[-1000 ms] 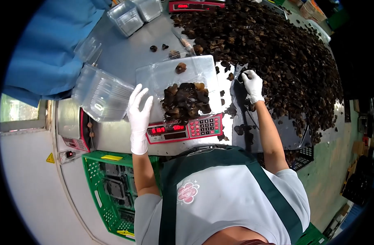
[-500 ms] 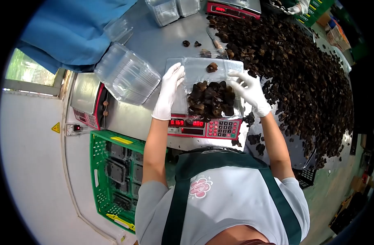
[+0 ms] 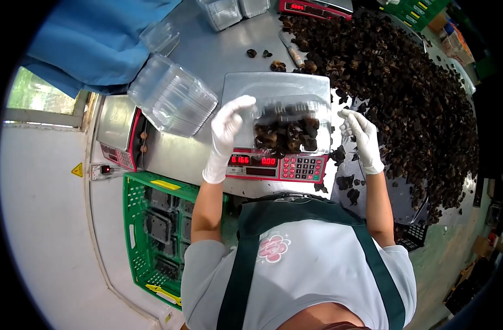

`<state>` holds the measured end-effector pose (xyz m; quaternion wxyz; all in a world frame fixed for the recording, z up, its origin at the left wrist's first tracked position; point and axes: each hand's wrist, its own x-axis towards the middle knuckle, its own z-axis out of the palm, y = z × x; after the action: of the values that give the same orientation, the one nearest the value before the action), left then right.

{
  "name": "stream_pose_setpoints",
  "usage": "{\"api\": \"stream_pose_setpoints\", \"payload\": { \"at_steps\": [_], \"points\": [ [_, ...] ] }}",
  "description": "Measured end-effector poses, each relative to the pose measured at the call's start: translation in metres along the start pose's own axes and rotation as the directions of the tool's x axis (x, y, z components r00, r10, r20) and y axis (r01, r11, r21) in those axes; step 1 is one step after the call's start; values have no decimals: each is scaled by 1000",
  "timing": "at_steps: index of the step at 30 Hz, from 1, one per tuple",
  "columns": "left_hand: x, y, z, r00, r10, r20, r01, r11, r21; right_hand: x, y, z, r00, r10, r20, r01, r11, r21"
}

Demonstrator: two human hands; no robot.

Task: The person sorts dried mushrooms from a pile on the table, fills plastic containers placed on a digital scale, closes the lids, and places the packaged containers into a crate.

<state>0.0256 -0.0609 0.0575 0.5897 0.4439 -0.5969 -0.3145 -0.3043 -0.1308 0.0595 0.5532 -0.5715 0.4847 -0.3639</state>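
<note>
In the head view, the clear box (image 3: 298,107) of dark pieces (image 3: 287,136) sits on the scale (image 3: 262,82). Your left hand (image 3: 228,129) curls at its left edge, holding or not I cannot tell; your right hand (image 3: 363,137) has a narrow, loosely parted grip just beyond its right.

Bright, cool light fills the middle of the frame, glinting off the metal table (image 3: 199,47) and flaring almost white just right of the red scale (image 3: 246,82). Daylight shows through a window (image 3: 42,104) at far left. Streaky reflections cross the stacked plastic trays (image 3: 174,96) at upper left and the clear container (image 3: 295,105) at centre, whose glare partly veils its contents. The white-gloved left hand (image 3: 227,132) and right hand (image 3: 364,143) look pale, their fingertips slightly soft. Red display digits glow legibly. Wide-angle distortion bends the outer edges; black vignetting swallows the corners, and the far right falls dim.
</note>
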Motion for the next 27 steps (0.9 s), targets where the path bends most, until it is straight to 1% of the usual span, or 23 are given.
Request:
{"api": "stream_pose_setpoints", "payload": {
  "at_steps": [1,2,3,4,6,8,10,11,12,14,16,18,19,20,21,22,24,25,26,27],
  "points": [
    [-9,4,-1,994,70,80,-84,980,182,-5,-2,2,1000,-1,-5,1,999,35],
    [-17,9,-2,977,124,172,-178,920,349,-7,-3,4,1000,-2,-10,3,998,69],
    [-27,15,1,973,60,221,-145,907,395,-9,1,2,999,-16,36,15,999,37],
    [-35,18,5,961,43,273,-174,860,480,-11,2,4,999,-9,42,7,999,41],
    [-49,21,16,963,17,268,-195,732,652,-15,2,8,992,-49,119,47,999,23],
    [-57,12,29,979,69,191,-184,701,689,-14,13,13,983,-24,183,16,999,46],
    [-58,7,40,981,91,174,-189,678,711,-18,13,23,987,21,161,-29,999,44],
    [-58,3,44,988,107,113,-156,689,708,-17,20,24,983,40,181,-41,999,4],
    [-58,-1,45,988,111,111,-158,686,710,-19,21,28,986,89,141,-82,995,-53],
    [-54,2,49,987,149,65,-149,674,724,-19,19,30,989,57,140,-43,993,-107],
    [-54,5,51,982,179,61,-165,650,742,-19,24,31,987,58,150,-46,996,-80],
    [-54,1,51,975,217,45,-172,613,771,-22,24,31,985,59,161,-51,997,-54],
    [-55,-2,50,966,250,60,-194,559,806,-26,19,33,983,93,161,-83,995,-63],
    [-58,-8,49,966,251,59,-194,556,808,-28,16,35,979,124,162,-113,991,-72],
    [-61,-15,47,957,284,55,-199,508,838,-28,29,38,985,87,150,-84,996,-30],
    [-60,-14,47,947,316,52,-201,459,866,-29,31,40,985,86,152,-82,996,-29],
    [-61,-10,48,948,316,37,-184,448,875,-32,32,45,989,75,127,-62,993,-98],
    [-60,-2,48,968,247,41,-160,485,860,-31,37,50,998,-17,62,22,996,-89],
    [-59,4,46,983,176,46,-132,520,844,-33,37,50,998,-17,62,22,996,-89],
    [-59,7,43,983,176,45,-131,518,845,-35,36,50,999,14,43,-10,996,-92]
  ]
}}
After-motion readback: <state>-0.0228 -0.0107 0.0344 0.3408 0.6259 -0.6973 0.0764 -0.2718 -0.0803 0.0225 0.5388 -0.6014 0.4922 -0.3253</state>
